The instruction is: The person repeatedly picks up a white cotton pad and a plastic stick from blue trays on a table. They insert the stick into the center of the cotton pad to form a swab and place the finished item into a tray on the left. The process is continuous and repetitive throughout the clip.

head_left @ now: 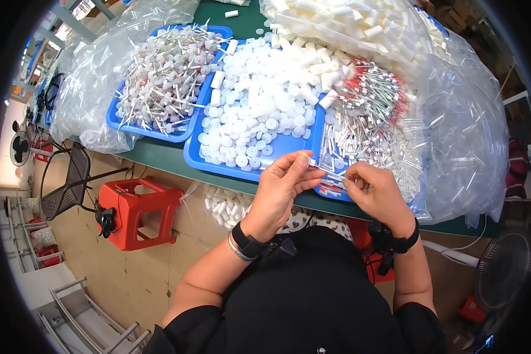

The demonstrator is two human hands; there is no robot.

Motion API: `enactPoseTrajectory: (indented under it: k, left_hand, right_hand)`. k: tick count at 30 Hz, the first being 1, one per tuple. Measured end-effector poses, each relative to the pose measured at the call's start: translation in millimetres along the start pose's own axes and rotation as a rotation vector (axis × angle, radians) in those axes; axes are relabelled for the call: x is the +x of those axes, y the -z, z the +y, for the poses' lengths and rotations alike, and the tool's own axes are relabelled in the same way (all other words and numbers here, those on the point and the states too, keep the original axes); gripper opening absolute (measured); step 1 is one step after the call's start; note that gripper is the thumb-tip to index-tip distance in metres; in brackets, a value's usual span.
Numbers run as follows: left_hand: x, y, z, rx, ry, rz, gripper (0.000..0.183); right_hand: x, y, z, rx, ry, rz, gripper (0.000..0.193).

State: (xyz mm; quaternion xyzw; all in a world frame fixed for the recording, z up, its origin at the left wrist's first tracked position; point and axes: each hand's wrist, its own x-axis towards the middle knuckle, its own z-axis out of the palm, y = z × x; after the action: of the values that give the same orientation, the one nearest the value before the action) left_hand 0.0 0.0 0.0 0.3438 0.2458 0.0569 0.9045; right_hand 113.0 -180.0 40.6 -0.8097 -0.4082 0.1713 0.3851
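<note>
My left hand [282,187] is closed in a pinch above the near edge of the blue trays, a slim whitish tube between thumb and fingers. Close to its right, my right hand [376,192] is closed too, fingertips together at the end of a thin white piece [334,176] that stretches between the hands. What exactly the right fingertips grip is too small to make out. Just beyond them lies a heap of small white tubes [360,138], with a bundle of thin red-and-white wired parts [374,91] on top. Translucent white discs [259,106] are heaped in the middle blue tray [289,146].
A left blue tray [117,121] holds assembled sticks with discs [165,76]. White foam cylinders [360,23] fill a clear bag at the back. Plastic bags [466,135] flank the green table [159,156]. A red stool [138,212] and a fan [504,268] stand nearby.
</note>
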Motion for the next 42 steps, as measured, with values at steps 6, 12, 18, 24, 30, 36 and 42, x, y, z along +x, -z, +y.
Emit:
enactPoseTrajectory:
  k: [6, 12, 18, 24, 30, 36, 42]
  left_hand:
    - [-1.5, -0.8, -1.3, 0.034, -0.035, 0.020, 0.034]
    - [-3.5, -2.6, -1.3, 0.051, -0.069, 0.021, 0.033]
    - [-3.4, -0.4, -2.7, 0.042, -0.070, 0.018, 0.032]
    - [-5.5, -1.4, -10.4, 0.077, 0.006, -0.086, 0.035]
    - [-8.1, -2.4, -11.4, 0.088, 0.020, -0.140, 0.034]
    - [-1.0, 9.7, 27.3, 0.295, -0.252, -0.024, 0.033]
    - [36.3, 78.5, 181.8, 0.490, -0.997, 0.401, 0.047]
  right_hand:
    - [-1.6, -3.4, -2.5, -0.011, 0.024, 0.056, 0.009]
    - [-2.5, -3.6, -6.4, -0.040, 0.006, 0.079, 0.009]
    - [-1.7, -4.4, -7.6, -0.058, 0.021, 0.079, 0.009]
    - [-1.4, -12.1, -4.2, 0.140, -0.010, 0.015, 0.009]
    - [1.4, -9.2, -7.3, 0.629, -0.382, -0.218, 0.016]
    - [0.3, -16.9, -18.3, 0.440, -0.214, -0.064, 0.023]
    - [-2.5, 3.9, -8.4, 0.265, -0.171, 0.103, 0.023]
